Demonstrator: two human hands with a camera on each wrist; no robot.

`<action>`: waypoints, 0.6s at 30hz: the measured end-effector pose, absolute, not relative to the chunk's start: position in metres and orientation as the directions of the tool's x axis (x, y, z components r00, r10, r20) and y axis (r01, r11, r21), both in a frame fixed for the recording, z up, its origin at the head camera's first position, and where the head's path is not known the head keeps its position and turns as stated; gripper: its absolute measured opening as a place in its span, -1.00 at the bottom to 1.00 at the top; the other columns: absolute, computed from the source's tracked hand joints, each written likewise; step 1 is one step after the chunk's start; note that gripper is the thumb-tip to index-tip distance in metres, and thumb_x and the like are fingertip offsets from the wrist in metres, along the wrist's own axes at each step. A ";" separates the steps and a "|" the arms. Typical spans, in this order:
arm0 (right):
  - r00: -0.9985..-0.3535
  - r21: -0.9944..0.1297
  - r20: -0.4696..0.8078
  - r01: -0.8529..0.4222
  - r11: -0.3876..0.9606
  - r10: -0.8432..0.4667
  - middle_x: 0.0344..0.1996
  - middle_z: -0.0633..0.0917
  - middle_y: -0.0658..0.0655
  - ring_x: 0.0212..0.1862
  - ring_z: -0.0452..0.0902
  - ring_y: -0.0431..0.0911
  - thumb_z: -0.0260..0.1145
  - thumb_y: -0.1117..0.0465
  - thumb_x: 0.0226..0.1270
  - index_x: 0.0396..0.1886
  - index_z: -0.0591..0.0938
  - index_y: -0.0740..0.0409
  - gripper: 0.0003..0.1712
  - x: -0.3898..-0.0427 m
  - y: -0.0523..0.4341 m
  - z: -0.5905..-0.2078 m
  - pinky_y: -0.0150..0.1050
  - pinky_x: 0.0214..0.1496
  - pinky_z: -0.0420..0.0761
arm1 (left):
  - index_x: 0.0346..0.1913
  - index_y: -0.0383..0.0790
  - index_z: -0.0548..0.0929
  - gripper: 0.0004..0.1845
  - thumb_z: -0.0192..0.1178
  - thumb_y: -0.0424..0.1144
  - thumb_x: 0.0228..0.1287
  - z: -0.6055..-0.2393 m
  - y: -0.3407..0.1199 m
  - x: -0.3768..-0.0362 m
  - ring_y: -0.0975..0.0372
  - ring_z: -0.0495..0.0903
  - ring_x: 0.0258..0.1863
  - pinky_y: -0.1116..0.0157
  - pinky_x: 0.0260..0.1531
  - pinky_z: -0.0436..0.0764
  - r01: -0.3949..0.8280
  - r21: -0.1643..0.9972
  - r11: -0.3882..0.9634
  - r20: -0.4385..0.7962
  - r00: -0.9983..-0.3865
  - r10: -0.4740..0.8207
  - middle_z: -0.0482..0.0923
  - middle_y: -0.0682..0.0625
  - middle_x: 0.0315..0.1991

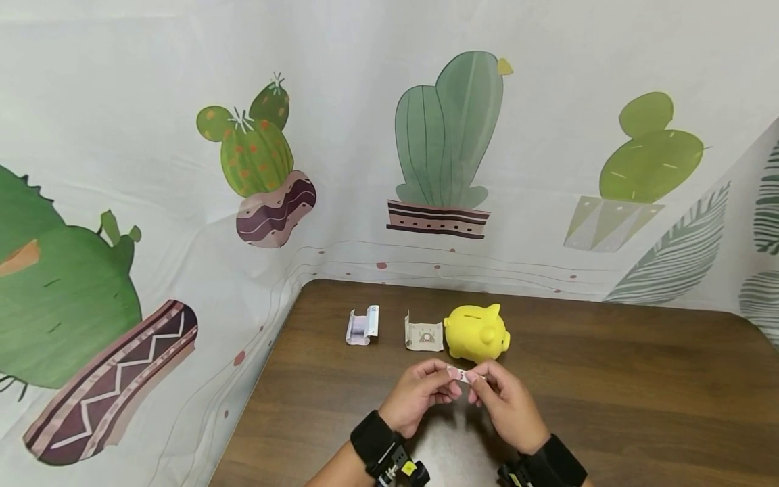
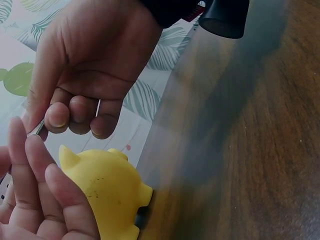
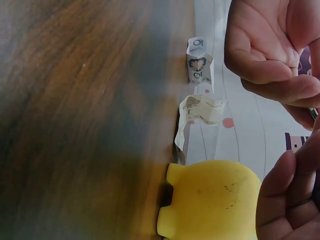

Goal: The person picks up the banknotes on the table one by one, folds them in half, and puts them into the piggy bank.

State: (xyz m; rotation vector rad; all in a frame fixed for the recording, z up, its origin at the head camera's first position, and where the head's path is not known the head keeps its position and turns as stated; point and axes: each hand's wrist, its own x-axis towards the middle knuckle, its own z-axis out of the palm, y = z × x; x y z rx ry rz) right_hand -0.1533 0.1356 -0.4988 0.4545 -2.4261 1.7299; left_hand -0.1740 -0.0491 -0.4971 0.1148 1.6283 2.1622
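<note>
Over the wooden table (image 1: 608,392), my left hand (image 1: 433,384) and my right hand (image 1: 489,385) pinch the two ends of a small folded pinkish banknote (image 1: 462,374). It hangs in the air just in front of a yellow piggy bank (image 1: 477,331) whose top slot faces up. In the left wrist view my right hand (image 2: 85,75) hangs above the piggy bank (image 2: 107,192), with my left hand's fingers (image 2: 35,190) beside it. In the right wrist view the piggy bank (image 3: 210,205) lies below my left hand (image 3: 270,45).
Two more folded notes lie left of the bank: a beige one (image 1: 423,333) right beside it and a purple one (image 1: 362,325) farther left, marked 10 (image 3: 199,62). A cactus-print cloth (image 1: 426,169) walls the table's back and left side.
</note>
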 end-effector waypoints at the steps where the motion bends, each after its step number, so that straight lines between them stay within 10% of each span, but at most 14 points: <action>1: -0.944 -0.898 0.281 -0.322 0.301 -0.172 -0.55 0.63 -0.03 -0.49 0.52 -0.22 0.19 0.26 0.53 -0.29 0.59 0.17 -0.86 -0.153 0.136 -0.499 -0.33 -0.46 0.53 | -0.24 -0.10 0.62 -0.93 0.20 -0.21 0.41 -0.497 -0.049 -0.174 0.36 0.64 -0.41 0.37 -0.25 0.60 -0.286 0.933 -0.218 -0.188 -0.905 0.380 0.68 0.17 -0.46; 18: -0.956 -0.915 0.237 -0.279 0.291 -0.171 -0.42 0.67 -0.01 -0.40 0.60 -0.12 0.23 0.20 0.51 -0.17 0.64 -0.04 -0.94 -0.154 0.135 -0.502 -0.31 -0.35 0.62 | -0.20 -0.12 0.64 -0.89 0.15 -0.19 0.42 -0.495 -0.051 -0.175 0.35 0.62 -0.42 0.40 -0.31 0.56 -0.289 0.928 -0.235 -0.186 -0.907 0.378 0.71 0.15 -0.41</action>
